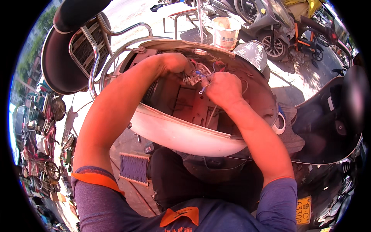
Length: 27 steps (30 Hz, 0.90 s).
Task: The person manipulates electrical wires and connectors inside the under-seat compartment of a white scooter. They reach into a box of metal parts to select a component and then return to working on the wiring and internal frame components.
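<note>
I have both hands inside the open under-seat compartment of a white scooter body. My left hand is closed, its curled fingertips at a tangle of wires and pale connectors with a small blue piece among them. Just to its right my right hand pinches a blue wire with a ring terminal hanging below the fingers. The fingertips of both hands are partly hidden. More wires run across the rust-brown floor of the compartment, and a small red piece lies behind my right hand.
A tape roll sits at the compartment's right. Around are a tipped-up seat on chrome rails, a black panel, a bucket, a parked scooter and a low woven stool by my legs.
</note>
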Motion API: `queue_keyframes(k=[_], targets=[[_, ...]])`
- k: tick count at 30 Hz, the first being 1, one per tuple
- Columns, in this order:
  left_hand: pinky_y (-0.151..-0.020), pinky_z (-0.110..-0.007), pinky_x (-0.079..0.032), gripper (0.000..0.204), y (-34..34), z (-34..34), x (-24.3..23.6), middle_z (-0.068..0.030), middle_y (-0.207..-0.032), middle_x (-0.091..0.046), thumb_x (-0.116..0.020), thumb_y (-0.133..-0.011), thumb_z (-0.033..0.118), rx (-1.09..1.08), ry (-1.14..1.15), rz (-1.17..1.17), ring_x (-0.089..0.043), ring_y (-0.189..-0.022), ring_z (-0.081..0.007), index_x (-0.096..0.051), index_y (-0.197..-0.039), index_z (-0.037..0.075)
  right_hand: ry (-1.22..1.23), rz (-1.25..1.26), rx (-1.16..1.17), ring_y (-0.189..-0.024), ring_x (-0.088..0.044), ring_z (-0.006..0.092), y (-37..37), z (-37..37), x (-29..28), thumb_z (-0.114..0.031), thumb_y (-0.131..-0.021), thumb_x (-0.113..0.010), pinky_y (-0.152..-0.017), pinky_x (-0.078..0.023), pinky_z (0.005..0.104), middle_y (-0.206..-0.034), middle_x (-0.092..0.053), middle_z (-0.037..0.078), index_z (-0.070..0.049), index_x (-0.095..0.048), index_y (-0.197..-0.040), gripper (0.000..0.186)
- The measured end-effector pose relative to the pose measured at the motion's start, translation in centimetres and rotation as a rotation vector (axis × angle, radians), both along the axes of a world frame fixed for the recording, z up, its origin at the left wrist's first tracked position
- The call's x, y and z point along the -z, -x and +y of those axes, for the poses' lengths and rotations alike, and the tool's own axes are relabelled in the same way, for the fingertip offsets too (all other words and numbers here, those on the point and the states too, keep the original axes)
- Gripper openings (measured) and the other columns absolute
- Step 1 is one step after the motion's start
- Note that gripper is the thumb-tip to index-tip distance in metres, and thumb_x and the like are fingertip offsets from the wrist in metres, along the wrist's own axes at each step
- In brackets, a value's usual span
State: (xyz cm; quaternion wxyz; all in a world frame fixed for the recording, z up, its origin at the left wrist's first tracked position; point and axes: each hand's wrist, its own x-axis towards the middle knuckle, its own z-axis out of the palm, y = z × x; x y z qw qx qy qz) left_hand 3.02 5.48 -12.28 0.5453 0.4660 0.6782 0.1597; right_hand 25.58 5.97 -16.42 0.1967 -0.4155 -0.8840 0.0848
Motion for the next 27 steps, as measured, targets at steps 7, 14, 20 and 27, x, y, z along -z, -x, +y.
queue_keyframes(k=[7, 14, 20, 27], targets=[[-0.074, -0.033, -0.061, 0.026, -0.1, 0.1, 0.7, -0.0029, -0.103, -0.073, -0.073, -0.098, 0.017, -0.024, 0.018, -0.032, -0.068, -0.088, -0.0126, -0.075, -0.119, 0.002, -0.048, -0.039, -0.031, -0.078, -0.075, 0.0388, 0.2, 0.2, 0.8, -0.037, -0.095, -0.069, -0.076, -0.061, 0.0491, -0.076, -0.075, 0.018, -0.009, -0.082, -0.079, 0.035], [-0.075, -0.033, -0.059, 0.027, -0.1, 0.1, 1.1, -0.0016, -0.106, -0.073, -0.072, -0.097, 0.015, -0.062, 0.065, -0.087, -0.068, -0.091, -0.0129, -0.072, -0.122, 0.006, -0.005, -0.061, -0.061, -0.079, -0.075, 0.0387, 0.2, 0.1, 0.6, -0.035, -0.095, -0.07, -0.077, -0.061, 0.0492, -0.077, -0.075, 0.019, -0.006, -0.08, -0.078, 0.035], [-0.073, -0.032, -0.057, 0.02, -1.5, -0.2, 0.0, 0.0002, -0.1, -0.074, -0.072, -0.093, 0.013, -0.083, 0.057, -0.08, -0.067, -0.087, -0.0117, -0.075, -0.112, 0.011, 0.005, -0.156, -0.088, -0.081, -0.076, 0.0375, 0.4, 0.6, 1.6, -0.037, -0.096, -0.07, -0.078, -0.06, 0.0493, -0.079, -0.076, 0.017, -0.007, -0.08, -0.083, 0.035], [-0.072, -0.033, -0.054, 0.013, -0.9, 0.1, 0.3, 0.0005, -0.096, -0.075, -0.075, -0.088, 0.017, -0.031, 0.013, 0.056, -0.068, -0.086, -0.0125, -0.078, -0.1, 0.015, 0.031, -0.089, -0.32, -0.084, -0.076, 0.0367, -1.2, 0.8, 0.7, -0.026, -0.094, -0.072, -0.079, -0.06, 0.0484, -0.084, -0.076, 0.018, -0.005, -0.079, -0.091, 0.023]])
